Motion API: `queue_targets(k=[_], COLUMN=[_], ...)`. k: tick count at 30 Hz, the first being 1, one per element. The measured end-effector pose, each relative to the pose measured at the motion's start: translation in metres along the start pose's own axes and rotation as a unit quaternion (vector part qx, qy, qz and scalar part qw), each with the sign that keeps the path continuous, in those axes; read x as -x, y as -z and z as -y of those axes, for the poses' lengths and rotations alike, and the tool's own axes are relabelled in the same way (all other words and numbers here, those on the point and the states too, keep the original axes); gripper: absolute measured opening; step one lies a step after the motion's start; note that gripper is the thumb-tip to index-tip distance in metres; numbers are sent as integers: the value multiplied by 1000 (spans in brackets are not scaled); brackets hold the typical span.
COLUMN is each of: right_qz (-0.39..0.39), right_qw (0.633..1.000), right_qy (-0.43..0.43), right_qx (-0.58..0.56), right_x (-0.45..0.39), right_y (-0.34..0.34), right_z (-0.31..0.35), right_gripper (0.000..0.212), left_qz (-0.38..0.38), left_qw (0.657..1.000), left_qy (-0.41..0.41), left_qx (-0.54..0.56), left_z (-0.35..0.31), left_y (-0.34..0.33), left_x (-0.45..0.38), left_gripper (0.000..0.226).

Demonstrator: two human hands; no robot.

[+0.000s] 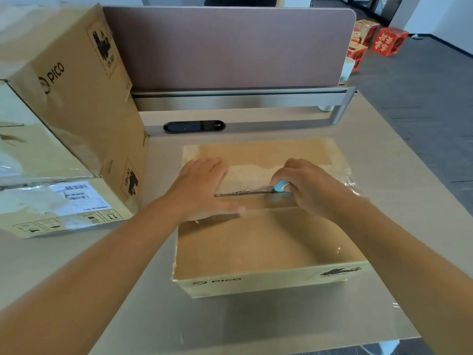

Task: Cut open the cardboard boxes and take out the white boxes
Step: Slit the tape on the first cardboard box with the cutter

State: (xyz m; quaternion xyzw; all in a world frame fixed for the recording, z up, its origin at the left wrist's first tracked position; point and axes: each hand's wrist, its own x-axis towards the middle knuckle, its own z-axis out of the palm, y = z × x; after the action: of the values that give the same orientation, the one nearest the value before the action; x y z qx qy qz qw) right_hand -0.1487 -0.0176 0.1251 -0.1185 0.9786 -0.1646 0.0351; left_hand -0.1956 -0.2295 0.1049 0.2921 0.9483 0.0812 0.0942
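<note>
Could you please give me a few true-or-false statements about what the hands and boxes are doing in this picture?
1. The right hand grips a blue cutter. True.
2. The left hand holds scissors. False: it lies flat on the box, holding nothing.
3. The cutter is at the box's middle seam. True.
4. A white box lies out on the desk. False: none is out yet.
5. A bigger box stands left of the hands. True.
</note>
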Motion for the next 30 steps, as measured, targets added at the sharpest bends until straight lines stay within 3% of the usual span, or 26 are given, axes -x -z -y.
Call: queue_targets(k=[7,14,26,30], right_qz=[-11,0,-11,-11], right_qw=[1000,1000,999,999], right_qy=[11,18,-28,-46], right_qx=[-9,-14,12,13], right_x=[2,3,26,31], right_y=[0,1,21,26], right_z=[-10,-18,-57,-72], right_gripper=[39,36,32,33], left_qz=[16,1,-3,-20], left_qw=[999,999,1000,999], left_qy=[-34,-37,-24,-37], left_qx=[15,-33,-19,-17], left_z=[-40,-41,-45,-62], left_y=[-9,-22,-20,-22], left_x=[-27,-32,-35,-51], left_gripper=[93,115,117,105])
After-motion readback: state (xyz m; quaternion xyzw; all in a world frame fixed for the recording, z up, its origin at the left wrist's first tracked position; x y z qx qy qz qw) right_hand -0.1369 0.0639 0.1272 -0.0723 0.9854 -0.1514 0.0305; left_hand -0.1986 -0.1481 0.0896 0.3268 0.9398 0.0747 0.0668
